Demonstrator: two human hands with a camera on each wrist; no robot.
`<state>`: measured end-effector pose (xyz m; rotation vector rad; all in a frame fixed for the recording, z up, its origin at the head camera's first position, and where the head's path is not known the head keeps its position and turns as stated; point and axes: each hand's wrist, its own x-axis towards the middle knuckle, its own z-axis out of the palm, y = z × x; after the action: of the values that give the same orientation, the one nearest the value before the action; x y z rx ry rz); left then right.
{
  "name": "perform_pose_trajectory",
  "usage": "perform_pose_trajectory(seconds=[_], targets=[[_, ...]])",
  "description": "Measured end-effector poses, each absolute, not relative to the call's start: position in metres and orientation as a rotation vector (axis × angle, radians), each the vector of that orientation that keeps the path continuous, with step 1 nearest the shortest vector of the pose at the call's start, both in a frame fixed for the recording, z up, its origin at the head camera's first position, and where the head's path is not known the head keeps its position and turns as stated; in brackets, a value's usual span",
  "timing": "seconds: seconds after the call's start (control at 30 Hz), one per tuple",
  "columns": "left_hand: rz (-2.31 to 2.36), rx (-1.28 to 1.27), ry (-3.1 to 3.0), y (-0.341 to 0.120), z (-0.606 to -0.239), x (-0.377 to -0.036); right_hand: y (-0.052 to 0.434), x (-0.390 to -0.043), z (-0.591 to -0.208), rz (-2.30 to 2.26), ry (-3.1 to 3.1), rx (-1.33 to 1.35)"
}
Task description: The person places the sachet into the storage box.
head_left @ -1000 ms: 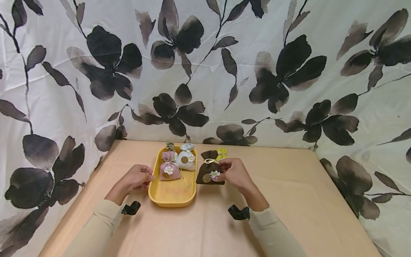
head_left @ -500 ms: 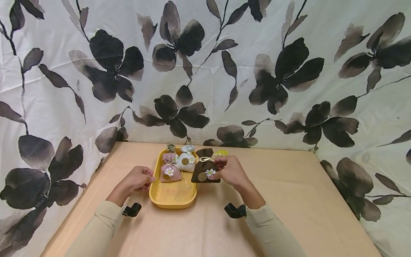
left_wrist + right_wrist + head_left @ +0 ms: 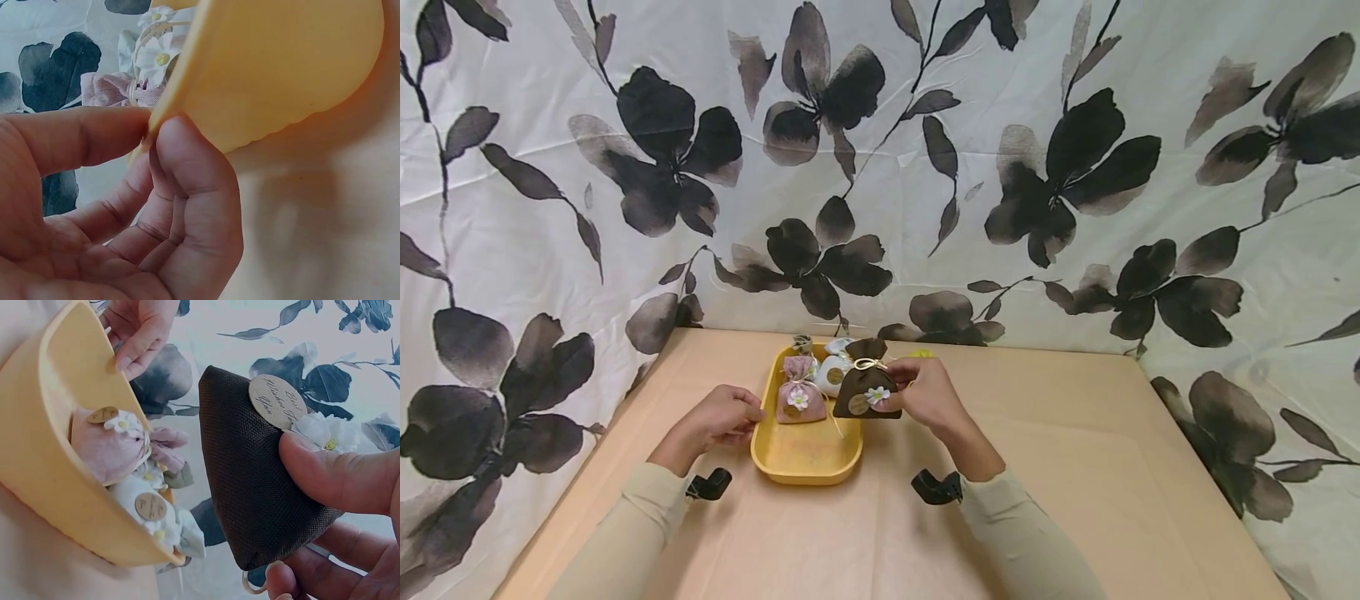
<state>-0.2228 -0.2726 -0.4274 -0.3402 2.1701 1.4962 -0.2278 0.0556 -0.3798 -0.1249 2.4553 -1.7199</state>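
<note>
My right hand (image 3: 934, 398) grips a dark brown drawstring pouch (image 3: 854, 387) by its side, above the right part of the yellow tray (image 3: 805, 469). In the right wrist view the brown pouch (image 3: 250, 469) shows a round "Best Wishes For You" tag and a white flower by the thumb. My left hand (image 3: 194, 200) pinches the tray's left rim between thumb and fingers. Inside the tray sit a pink pouch (image 3: 809, 408) with a white flower and a pale blue-white pouch (image 3: 831, 377), partly hidden by the brown one. Behind them shows the grey-green top of another pouch (image 3: 802, 343).
A bit of a yellow-green pouch (image 3: 922, 353) shows on the table behind my right hand. The table (image 3: 1075, 467) has a light peach cover. A white cloth with dark flowers (image 3: 955, 192) hangs behind and at the sides.
My right hand has carried the brown pouch leftward, from beside the tray to over its right side, where it now covers part of the blue-white pouch. The left hand stays at the rim.
</note>
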Motion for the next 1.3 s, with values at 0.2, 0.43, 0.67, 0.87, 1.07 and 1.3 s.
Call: perform_pose_trajectory(seconds=[0.2,0.43,0.67,0.87,1.07,1.3], targets=[[1.500,-0.360,2.160,-0.275,-0.428,-0.225,0.048,-0.231,-0.378,-1.730,2.457,-0.113],[1.499,-0.374,2.149,-0.275,-0.430,-0.225,0.041,-0.235,-0.378,-1.745,2.448,-0.121],[1.511,-0.383,2.135,-0.275,-0.430,-0.225,0.036,-0.239,-0.378,-1.773,2.421,-0.109],[1.514,-0.389,2.141,-0.274,-0.432,-0.225,0.031,-0.242,-0.379,-1.780,2.425,-0.076],[1.524,-0.388,2.144,-0.273,-0.434,-0.225,0.026,-0.245,-0.381,-1.800,2.421,-0.092],[1.528,-0.407,2.146,-0.271,-0.433,-0.225,0.019,-0.251,-0.383,-1.819,2.416,-0.085]])
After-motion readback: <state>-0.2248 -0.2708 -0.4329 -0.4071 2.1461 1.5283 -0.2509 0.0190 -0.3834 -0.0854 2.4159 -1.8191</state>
